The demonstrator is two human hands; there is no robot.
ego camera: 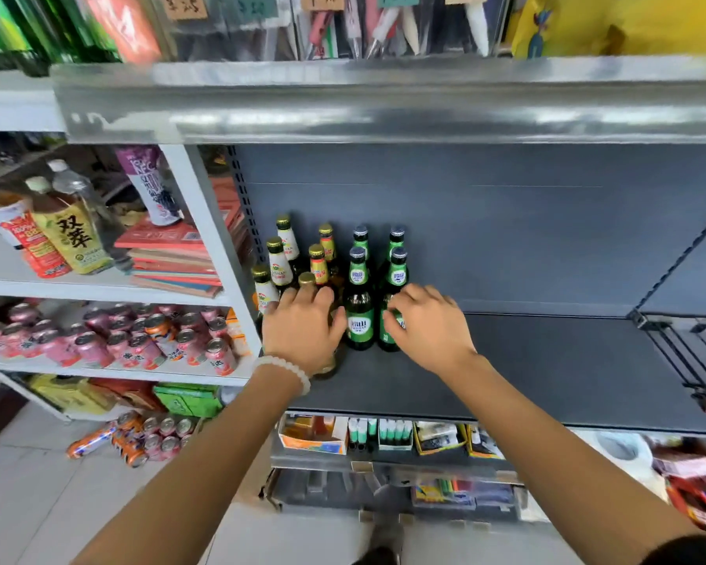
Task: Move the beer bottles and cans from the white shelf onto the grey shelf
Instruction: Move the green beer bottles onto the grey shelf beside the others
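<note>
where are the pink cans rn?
Head view, left side: the pink cans crowd the white shelf below the stacked books, left of the grey shelf.

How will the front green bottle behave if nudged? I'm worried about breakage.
The green bottle is tall and narrow, so it probably tips easily. It looks like glass, likely fragile and heavy for its size. It stands close to its neighbours on the grey shelf, so a fall could knock them over.
</note>
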